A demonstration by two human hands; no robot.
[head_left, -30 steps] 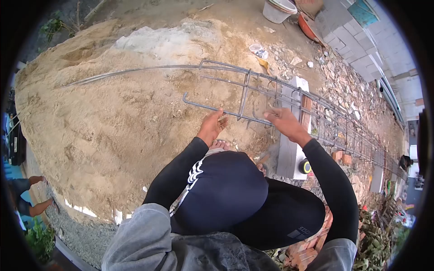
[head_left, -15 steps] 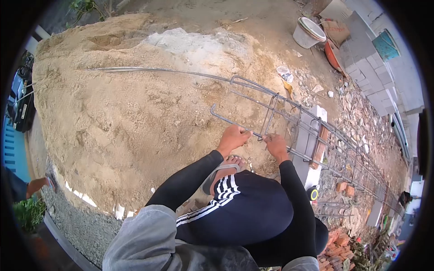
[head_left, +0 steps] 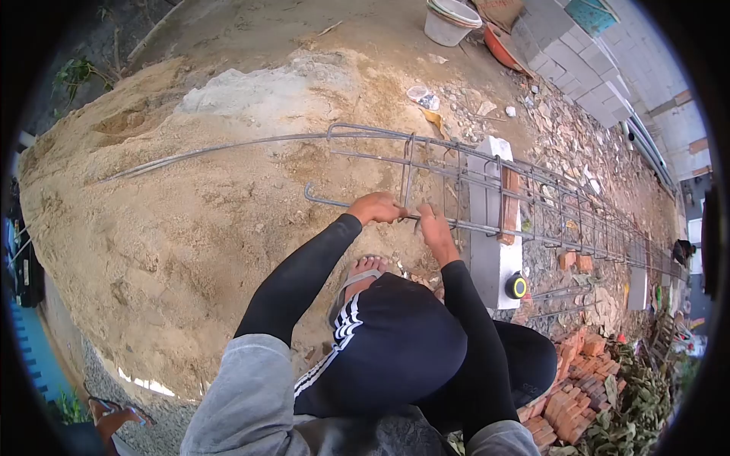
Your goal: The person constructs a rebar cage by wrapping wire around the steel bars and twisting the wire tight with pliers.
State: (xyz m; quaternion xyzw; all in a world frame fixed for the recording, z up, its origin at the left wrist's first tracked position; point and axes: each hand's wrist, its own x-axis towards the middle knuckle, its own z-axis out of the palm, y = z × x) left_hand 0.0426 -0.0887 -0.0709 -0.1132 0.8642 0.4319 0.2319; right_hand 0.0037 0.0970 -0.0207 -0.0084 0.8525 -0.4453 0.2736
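A long rebar cage (head_left: 547,190) runs from the middle of the view to the far right. Its near lower steel bar (head_left: 325,201) has a hooked end that projects left past my hands. My left hand (head_left: 376,207) is closed on this bar, fingertips by the lower corner of the first square wire stirrup (head_left: 407,171). Just to the right, my right hand (head_left: 438,234) pinches the bar at the same corner. My fingers hide the contact point. Longer bars (head_left: 220,148) stick out at the top left over the sand.
A sand pile (head_left: 190,251) fills the left. Pale blocks (head_left: 490,266) prop the cage, with a brick (head_left: 510,201) on top and a tape measure (head_left: 516,286) beside them. Broken bricks (head_left: 574,395) lie at lower right. Buckets (head_left: 449,24) stand at the back. Another person's foot (head_left: 118,416) shows at lower left.
The view has turned, so the cage and hands appear further left. My left hand has come over the bar, its fingers closer to the stirrup corner. My right hand stays at that corner.
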